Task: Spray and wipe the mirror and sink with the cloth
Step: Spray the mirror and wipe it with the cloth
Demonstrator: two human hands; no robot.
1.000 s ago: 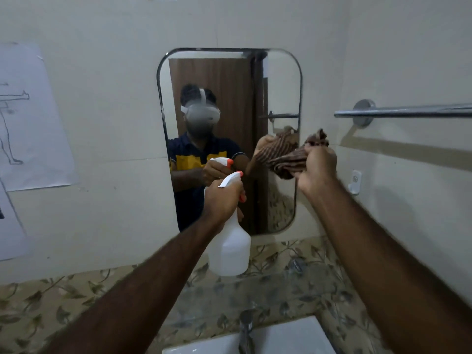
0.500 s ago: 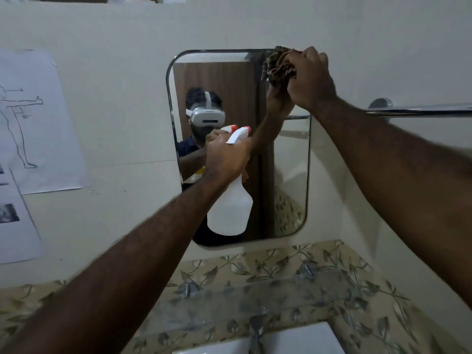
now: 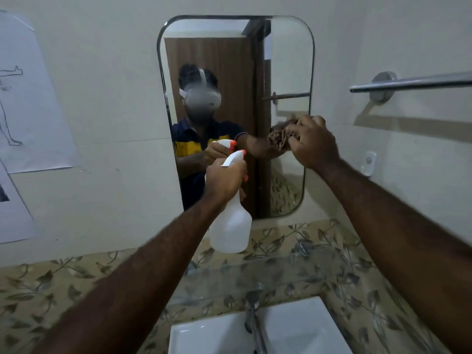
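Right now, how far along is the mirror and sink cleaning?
Mirror wiping is in hand: the right hand presses the bunched brown cloth to the rounded wall mirror. The left hand holds the white spray bottle. The white sink looks untouched.

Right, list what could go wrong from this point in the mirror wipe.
1. The spray bottle hangs from the left hand above the glass shelf and sink; a slip could drop it there.
2. The cloth is bunched small in the right hand, so knuckles may smear the mirror.
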